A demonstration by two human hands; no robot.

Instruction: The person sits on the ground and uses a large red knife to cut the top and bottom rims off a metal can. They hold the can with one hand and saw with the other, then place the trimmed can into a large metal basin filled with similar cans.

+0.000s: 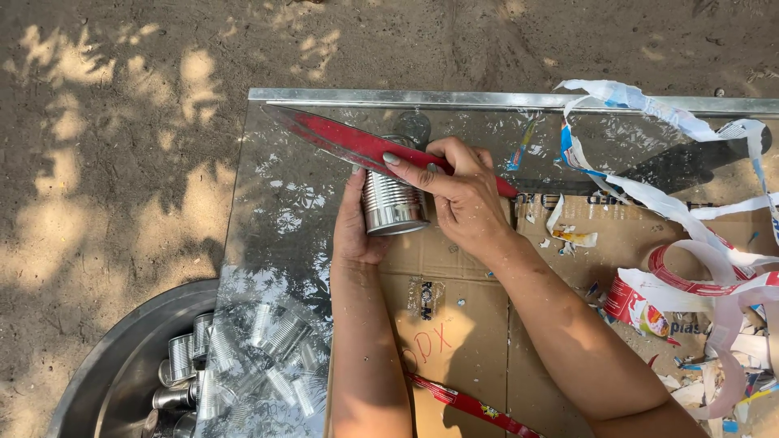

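A bare silver tin can [392, 203] lies on its side over brown cardboard [454, 324] on a shiny metal sheet [276, 219]. My left hand [353, 227] cups the can from its left side. My right hand [454, 195] reaches over the can's right side, fingers pressed on a long red label strip [357, 144] that stretches up and left from the can.
A round metal basin [130, 365] at the lower left holds several stripped cans [182, 357]. Torn paper labels [698, 243] pile up on the right. Another red strip [471, 403] lies on the cardboard near my forearms. Sandy ground surrounds the sheet.
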